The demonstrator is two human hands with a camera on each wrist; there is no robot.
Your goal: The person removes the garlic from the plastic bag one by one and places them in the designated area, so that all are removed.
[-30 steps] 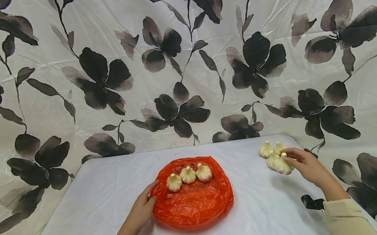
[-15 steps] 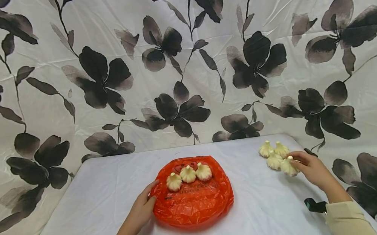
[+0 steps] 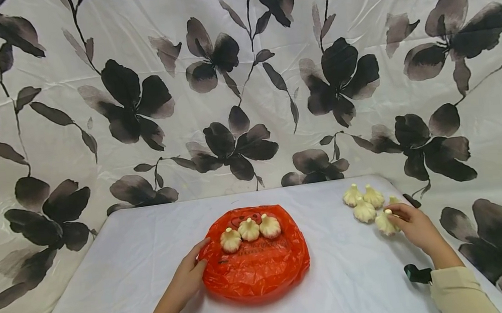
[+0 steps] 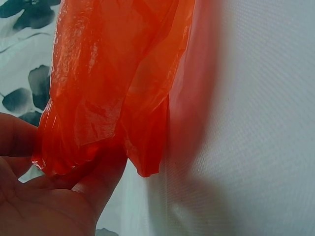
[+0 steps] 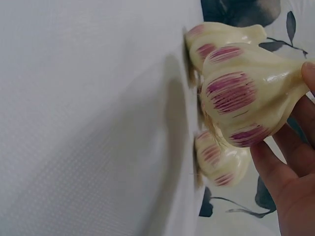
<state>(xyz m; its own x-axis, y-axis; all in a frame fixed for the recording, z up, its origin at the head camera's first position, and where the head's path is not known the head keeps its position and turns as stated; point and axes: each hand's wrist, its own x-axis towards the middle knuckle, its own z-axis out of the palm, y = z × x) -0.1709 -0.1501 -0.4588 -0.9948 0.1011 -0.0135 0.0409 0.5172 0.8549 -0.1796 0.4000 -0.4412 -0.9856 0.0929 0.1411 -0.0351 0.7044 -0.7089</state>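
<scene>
My left hand [image 3: 185, 278] holds the left edge of a red plastic bag [image 3: 262, 271], its fingers tucked into the crinkled film [image 4: 103, 98] in the left wrist view. Three garlic bulbs lie in a row on the bag: one left [image 3: 231, 241], one middle [image 3: 249, 230], one right [image 3: 269, 226]. At the table's right side, my right hand [image 3: 417, 228] pinches a garlic bulb [image 3: 383, 223] by its stem end. The right wrist view shows this bulb [image 5: 241, 93] with purple streaks, thumb on the stem and fingers beneath. Another bulb [image 3: 393, 202] shows partly behind the fingers.
Three more garlic bulbs cluster at the back right: one far left [image 3: 352, 195], one far right [image 3: 374, 196], one in front [image 3: 364, 211]. A white cloth covers the table [image 3: 120, 260]. Behind its back edge hangs a floral curtain [image 3: 285, 138].
My right hand has shifted slightly right with its bulb, away from the clustered ones. A bulb behind the fingers has come into sight. The left hand and bag stay put; the head view shifts slightly.
</scene>
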